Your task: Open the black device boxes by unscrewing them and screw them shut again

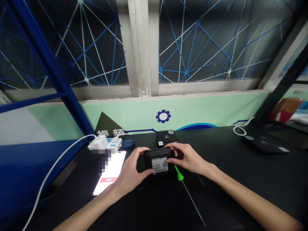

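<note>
Both hands hold a small black electronic device (155, 154) above the dark table, its face with the white printed label toward me. My left hand (130, 170) grips the left end, thumb on the lower edge of the label and fingers over the top. At the other end, my right hand (190, 158) pinches it, thumb on the label's right side and fingers behind. Just right of the device lies a thin metal rod with a green grip (180, 176), like a slim screwdriver. A second thin rod (199, 179) shows partly beneath my right wrist.
A phone (112, 173) with a lit screen lies by my left forearm. Behind it are a power strip (114, 143), a white charger (101, 141) and a dark blue case (128, 143). A black box (166, 137) stands behind the device. Another flat black box (264, 143) and white cable (239, 130) lie right.
</note>
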`<action>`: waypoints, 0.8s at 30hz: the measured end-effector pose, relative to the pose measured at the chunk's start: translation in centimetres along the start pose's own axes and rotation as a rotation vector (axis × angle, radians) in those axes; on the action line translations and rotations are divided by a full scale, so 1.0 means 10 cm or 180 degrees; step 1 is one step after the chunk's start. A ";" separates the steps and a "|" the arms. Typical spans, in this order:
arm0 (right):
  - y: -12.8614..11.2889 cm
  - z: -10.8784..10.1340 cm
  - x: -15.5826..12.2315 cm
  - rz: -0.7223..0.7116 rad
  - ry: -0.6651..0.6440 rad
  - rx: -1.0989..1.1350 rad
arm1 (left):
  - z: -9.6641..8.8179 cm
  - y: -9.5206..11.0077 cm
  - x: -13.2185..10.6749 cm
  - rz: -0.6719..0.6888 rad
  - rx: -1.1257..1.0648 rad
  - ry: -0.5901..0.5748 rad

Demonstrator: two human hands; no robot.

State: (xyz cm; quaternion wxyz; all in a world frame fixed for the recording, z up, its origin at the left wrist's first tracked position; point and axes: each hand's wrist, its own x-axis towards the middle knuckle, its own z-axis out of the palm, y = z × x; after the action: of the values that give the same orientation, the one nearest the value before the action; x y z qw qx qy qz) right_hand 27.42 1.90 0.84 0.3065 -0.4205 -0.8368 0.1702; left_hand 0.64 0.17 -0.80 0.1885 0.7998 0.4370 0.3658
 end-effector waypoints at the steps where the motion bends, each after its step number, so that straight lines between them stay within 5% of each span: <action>1: -0.01 0.00 -0.01 0.0017 0.0006 0.0170 | 0.00 0.01 -0.01 0.0078 -0.0002 0.0060; 5: -0.04 0.02 -0.04 0.0011 -0.0064 0.0541 | -0.05 0.07 0.00 0.0132 -0.0130 0.0162; 13: -0.03 0.07 -0.09 -0.0467 -0.0299 0.0201 | -0.08 0.06 0.04 -0.0024 0.0017 -0.0769; 18: -0.08 0.04 -0.08 -0.0608 -0.0538 0.0001 | -0.05 0.01 0.03 0.0081 0.0341 -0.0873; 24: -0.10 -0.14 -0.03 -0.0449 -0.0074 -0.0422 | 0.01 -0.03 -0.02 0.0168 0.0756 -0.0778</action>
State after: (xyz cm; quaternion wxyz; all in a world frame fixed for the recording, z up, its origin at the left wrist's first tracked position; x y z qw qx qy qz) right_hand 27.92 1.12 2.35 0.2796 -0.3779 -0.8772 0.0974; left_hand 0.50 0.19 -1.17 0.1347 0.8662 0.4299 0.2164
